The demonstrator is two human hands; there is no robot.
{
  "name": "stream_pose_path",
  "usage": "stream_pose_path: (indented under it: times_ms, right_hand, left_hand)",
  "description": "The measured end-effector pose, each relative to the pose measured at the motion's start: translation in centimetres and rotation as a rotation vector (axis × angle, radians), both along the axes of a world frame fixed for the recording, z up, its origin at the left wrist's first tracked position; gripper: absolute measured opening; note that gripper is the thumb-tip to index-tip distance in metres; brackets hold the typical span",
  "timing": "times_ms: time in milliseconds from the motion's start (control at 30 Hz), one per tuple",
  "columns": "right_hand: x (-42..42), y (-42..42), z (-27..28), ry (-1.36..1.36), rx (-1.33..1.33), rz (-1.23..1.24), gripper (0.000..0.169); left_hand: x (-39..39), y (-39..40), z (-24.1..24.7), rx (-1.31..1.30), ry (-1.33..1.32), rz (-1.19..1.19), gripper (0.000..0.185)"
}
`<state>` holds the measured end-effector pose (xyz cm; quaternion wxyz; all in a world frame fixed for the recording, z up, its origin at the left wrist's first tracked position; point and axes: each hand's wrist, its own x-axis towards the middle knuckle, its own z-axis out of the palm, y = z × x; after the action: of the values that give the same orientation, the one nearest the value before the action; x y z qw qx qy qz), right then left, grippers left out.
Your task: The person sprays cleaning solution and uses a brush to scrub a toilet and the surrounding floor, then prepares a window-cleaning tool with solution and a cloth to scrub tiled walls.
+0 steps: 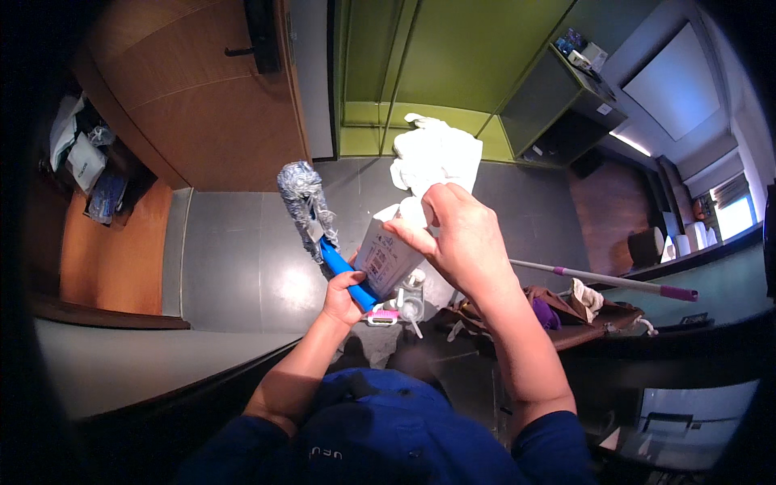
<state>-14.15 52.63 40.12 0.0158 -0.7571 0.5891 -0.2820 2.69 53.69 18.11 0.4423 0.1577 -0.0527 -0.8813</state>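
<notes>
My left hand grips the blue handle of a duster with a shaggy grey-blue head. Against the same hand stands a tilted white container with printing and a code on its side. The fingers of my right hand close on the white top of that container; whether this is a cap or a neck is not clear. Beyond my right hand, a white cloth lies crumpled at the foot of the green cabinet.
Below my hands, a pink-and-white brush and clear plastic containers sit near my feet. To the right are a pole with purple grips and a brown bag. A wooden door stands at the left, a green cabinet ahead.
</notes>
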Motion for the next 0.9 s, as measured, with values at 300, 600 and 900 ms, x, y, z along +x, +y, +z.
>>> stream_pose_path:
  times_ms: [300,600,900]
  right_hand:
    - [-1.4,0.7,2.2,0.078,0.287,0.473,0.028]
    - [-1.3,1.3,9.0,0.128,0.338,0.687,0.085]
    - [-5.3,-2.2,7.8,0.347,-0.038,0.293,0.089]
  left_hand:
    - [1.1,2.2,-0.5,0.003,0.064,-0.048,0.058]
    - [2.0,3.5,0.7,0.04,0.282,-0.172,0.058]
    - [0.8,2.2,-1.2,0.038,0.317,-0.172,0.057]
